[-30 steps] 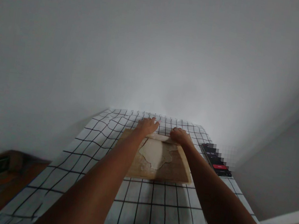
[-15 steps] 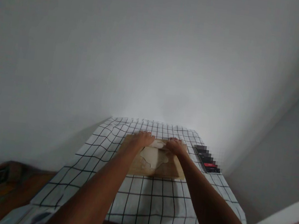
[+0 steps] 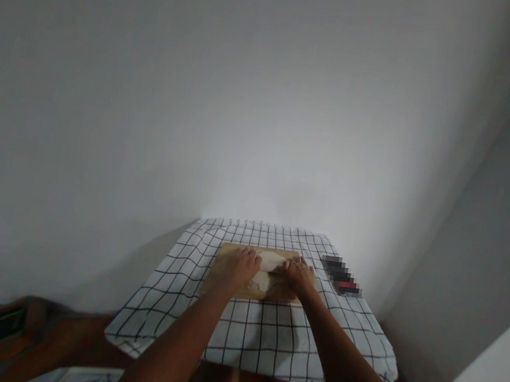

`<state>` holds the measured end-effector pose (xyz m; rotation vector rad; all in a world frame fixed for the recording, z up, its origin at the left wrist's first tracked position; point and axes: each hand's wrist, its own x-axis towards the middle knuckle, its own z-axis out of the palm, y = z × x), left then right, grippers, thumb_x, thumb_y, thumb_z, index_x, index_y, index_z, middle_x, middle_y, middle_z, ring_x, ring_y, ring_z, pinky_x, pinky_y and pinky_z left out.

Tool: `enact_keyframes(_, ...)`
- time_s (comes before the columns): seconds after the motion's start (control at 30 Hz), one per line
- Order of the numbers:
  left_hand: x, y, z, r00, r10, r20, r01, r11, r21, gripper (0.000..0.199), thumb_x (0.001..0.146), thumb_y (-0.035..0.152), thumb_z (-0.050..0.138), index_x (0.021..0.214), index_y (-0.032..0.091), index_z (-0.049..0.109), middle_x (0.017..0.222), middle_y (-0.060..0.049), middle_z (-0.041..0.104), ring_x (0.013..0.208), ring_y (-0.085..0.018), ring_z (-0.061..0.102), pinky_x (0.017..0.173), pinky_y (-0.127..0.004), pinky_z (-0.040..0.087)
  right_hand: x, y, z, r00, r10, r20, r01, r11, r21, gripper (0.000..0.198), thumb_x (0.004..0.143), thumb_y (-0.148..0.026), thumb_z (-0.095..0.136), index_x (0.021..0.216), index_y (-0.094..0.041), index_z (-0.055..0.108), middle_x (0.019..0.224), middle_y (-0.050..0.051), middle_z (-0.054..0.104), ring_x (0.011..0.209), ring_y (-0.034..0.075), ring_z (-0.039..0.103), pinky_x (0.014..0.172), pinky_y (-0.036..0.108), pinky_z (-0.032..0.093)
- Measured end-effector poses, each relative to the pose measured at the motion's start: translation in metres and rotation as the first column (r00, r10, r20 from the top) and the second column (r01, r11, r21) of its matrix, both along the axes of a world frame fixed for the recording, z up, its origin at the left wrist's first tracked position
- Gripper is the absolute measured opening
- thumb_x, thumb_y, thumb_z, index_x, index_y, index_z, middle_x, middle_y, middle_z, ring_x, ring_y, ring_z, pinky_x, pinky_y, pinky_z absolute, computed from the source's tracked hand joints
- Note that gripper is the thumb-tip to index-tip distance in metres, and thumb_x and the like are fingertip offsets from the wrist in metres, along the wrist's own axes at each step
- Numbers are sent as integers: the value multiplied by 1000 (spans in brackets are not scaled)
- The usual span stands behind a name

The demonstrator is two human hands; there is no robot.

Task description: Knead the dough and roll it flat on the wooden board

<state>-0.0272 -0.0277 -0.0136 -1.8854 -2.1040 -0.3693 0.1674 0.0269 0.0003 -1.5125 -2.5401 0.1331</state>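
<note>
A sheet of pale dough (image 3: 263,282) with an uneven edge lies on a wooden board (image 3: 214,276). Across the dough, between my two hands, runs a pale bar that looks like a rolling pin (image 3: 272,268); dim light blurs its outline. My left hand (image 3: 246,265) is curled over its left end, fingers bent and knuckles up. Around the right end, my right hand (image 3: 299,273) is closed in the same way. Both hands are over the board, and the ends of the bar are hidden beneath them.
Under the board is a table with a white, black-checked cloth (image 3: 250,339). A dark, pixelated flat item (image 3: 341,277) lies at the table's right side. A pale wall (image 3: 263,124) rises behind. Brown items (image 3: 11,322) stand low on the left.
Both hands have drawn back toward me over the board, with the rolling pin between them. More dough shows beyond the pin. The camera view has also shifted, and the table appears smaller.
</note>
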Motion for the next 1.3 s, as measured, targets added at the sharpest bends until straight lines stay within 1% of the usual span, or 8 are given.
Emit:
enact_keyframes(0.17, 3, -16, -20, 999, -39, -1, 39, 996, 80, 37, 98, 26, 38, 120, 16, 67, 124, -16, 68, 120, -28, 58, 105, -45, 42, 5, -13, -6, 998, -60, -36, 62, 995, 82, 43, 103, -31, 31, 119, -18, 68, 140, 17, 58, 141, 30, 40, 107, 48, 36)
enact_keyframes(0.27, 3, -28, -32, 999, -41, 34, 36, 990, 137, 39, 98, 28, 38, 128, 17, 62, 129, -14, 66, 123, -28, 57, 108, -46, 41, 6, -21, -8, 999, -46, -16, 47, 994, 98, 42, 103, -31, 31, 119, -19, 68, 137, 16, 60, 138, 30, 43, 105, 48, 37)
enact_keyframes(0.37, 3, -42, -38, 995, -99, 27, 93, 981, 167, 40, 98, 26, 38, 131, 17, 59, 132, -13, 64, 127, -26, 55, 111, -46, 40, 10, -32, -7, 1000, -22, -8, 23, 995, 93, 41, 102, -31, 32, 116, -20, 69, 134, 16, 62, 137, 31, 44, 105, 51, 36)
enact_keyframes(0.57, 11, -70, -35, 987, -159, 19, 152, 968, 200, 39, 99, 30, 42, 133, 16, 56, 139, -14, 60, 132, -27, 52, 113, -49, 40, 19, -54, -10, 998, -15, -53, 21, 993, 116, 42, 102, -31, 30, 116, -20, 68, 137, 15, 60, 135, 30, 45, 104, 49, 37)
enact_keyframes(0.73, 22, -93, -30, 992, -126, 27, 119, 974, 192, 43, 100, 34, 40, 136, 15, 54, 143, -14, 56, 138, -29, 45, 115, -50, 38, 22, -65, -14, 995, -32, -95, 42, 993, 109, 44, 103, -32, 27, 118, -18, 66, 140, 15, 58, 133, 28, 47, 105, 48, 36)
enact_keyframes(0.9, 30, -111, -25, 996, -79, 44, 72, 987, 142, 46, 99, 37, 40, 139, 18, 54, 145, -12, 56, 140, -28, 43, 117, -48, 36, 23, -72, -16, 988, -36, -147, 50, 995, 91, 47, 103, -35, 25, 119, -21, 66, 143, 12, 56, 138, 26, 42, 109, 47, 32)
enact_keyframes(1.1, 31, -119, -27, 996, -80, 34, 75, 989, 131, 49, 98, 35, 40, 142, 17, 51, 147, -12, 54, 142, -30, 40, 117, -46, 36, 26, -78, -23, 981, -39, -190, 56, 994, 88, 47, 103, -35, 25, 128, -23, 62, 149, 9, 51, 141, 25, 39, 114, 48, 26)
enact_keyframes(1.3, 25, -110, -23, 994, -106, 4, 105, 989, 100, 47, 99, 38, 41, 138, 16, 53, 143, -12, 57, 138, -29, 45, 117, -47, 35, 25, -73, -25, 982, -15, -187, 38, 992, 120, 50, 104, -36, 22, 128, -22, 63, 147, 10, 53, 140, 26, 39, 114, 49, 23)
